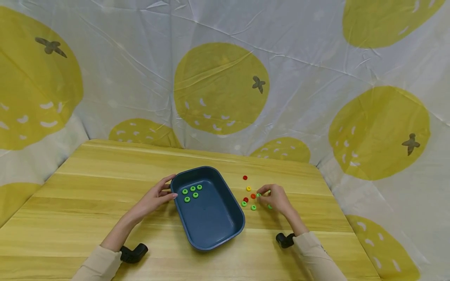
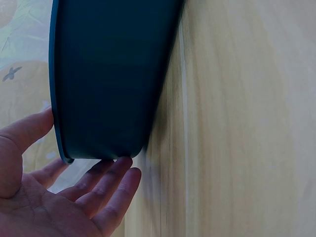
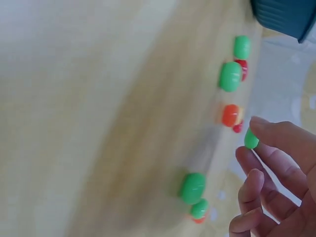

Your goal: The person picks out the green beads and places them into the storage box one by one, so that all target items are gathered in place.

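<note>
A dark blue tray (image 1: 234,225) sits mid-table with several green rings (image 1: 192,189) in its far left corner. My left hand (image 1: 169,190) lies open against the tray's left side. In the left wrist view its fingers (image 2: 116,180) touch the tray's outer wall (image 2: 108,74), with the thumb near the rim. Right of the tray, my right hand (image 1: 263,194) pinches a green ring (image 1: 258,195) at its fingertips; that green ring (image 3: 251,139) also shows in the right wrist view. Loose rings lie beside the hand: red (image 1: 245,177), yellow (image 1: 248,188), orange (image 1: 253,196) and green (image 1: 253,207).
The wooden table (image 1: 105,187) is ringed by a white cloth backdrop with yellow fruit prints (image 1: 221,88). Black wrist mounts (image 1: 133,253) show near the front edge. More green rings (image 3: 192,187) lie on the wood close to my right fingers.
</note>
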The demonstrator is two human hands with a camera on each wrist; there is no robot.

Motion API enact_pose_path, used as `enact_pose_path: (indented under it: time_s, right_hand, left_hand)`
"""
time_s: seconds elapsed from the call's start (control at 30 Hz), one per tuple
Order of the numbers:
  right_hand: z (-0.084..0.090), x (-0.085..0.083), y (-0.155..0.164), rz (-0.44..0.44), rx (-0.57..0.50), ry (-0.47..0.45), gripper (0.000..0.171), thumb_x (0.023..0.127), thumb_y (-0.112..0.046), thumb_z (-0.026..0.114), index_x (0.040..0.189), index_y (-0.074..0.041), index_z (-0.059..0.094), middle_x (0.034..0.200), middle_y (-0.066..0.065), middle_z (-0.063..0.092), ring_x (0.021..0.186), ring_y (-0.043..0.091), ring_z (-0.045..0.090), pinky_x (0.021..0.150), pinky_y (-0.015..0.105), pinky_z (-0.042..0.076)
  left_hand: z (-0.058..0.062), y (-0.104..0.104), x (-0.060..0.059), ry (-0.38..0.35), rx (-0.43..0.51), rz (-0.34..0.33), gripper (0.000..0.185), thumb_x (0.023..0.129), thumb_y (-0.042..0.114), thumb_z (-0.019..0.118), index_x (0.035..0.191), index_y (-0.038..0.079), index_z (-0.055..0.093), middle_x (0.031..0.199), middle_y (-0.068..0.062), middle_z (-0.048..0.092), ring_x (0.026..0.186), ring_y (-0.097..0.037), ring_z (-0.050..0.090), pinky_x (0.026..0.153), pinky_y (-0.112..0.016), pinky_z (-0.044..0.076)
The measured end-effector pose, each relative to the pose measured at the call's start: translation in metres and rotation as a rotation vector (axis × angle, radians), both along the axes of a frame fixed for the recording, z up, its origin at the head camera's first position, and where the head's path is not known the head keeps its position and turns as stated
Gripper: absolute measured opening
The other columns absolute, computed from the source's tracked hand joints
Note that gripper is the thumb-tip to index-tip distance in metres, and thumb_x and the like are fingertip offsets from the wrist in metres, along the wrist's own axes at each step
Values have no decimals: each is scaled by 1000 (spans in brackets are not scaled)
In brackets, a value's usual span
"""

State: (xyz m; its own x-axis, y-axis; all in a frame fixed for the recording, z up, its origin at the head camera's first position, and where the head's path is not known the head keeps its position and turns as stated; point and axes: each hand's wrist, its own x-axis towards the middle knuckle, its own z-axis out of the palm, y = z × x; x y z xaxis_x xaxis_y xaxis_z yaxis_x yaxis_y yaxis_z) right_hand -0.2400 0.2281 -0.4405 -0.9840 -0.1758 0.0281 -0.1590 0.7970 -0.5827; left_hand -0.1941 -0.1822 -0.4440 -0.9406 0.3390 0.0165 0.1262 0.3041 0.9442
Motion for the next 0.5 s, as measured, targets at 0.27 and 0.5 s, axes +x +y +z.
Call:
enact_pose_path:
  time_s: [0.27, 0.5]
  right_hand:
    - [19, -10, -9, 55, 6, 64, 12, 81, -13, 73, 91, -8, 73, 86, 6, 72, 73, 13, 59, 66, 26, 46]
    - [38, -18, -28, 85, -24, 61, 17, 82, -16, 73, 97, -9, 72, 90, 8, 71, 65, 13, 55, 59, 26, 46]
  left_hand:
    - [0, 0, 0, -4, 1, -2, 69, 95, 24, 55, 150, 7, 17, 143, -34, 32, 126, -49, 41, 98, -52, 44]
    - [-1, 0, -1, 7, -7, 5, 68, 95, 23, 56, 150, 7, 18, 142, -34, 33, 126, -49, 41, 98, -52, 44]
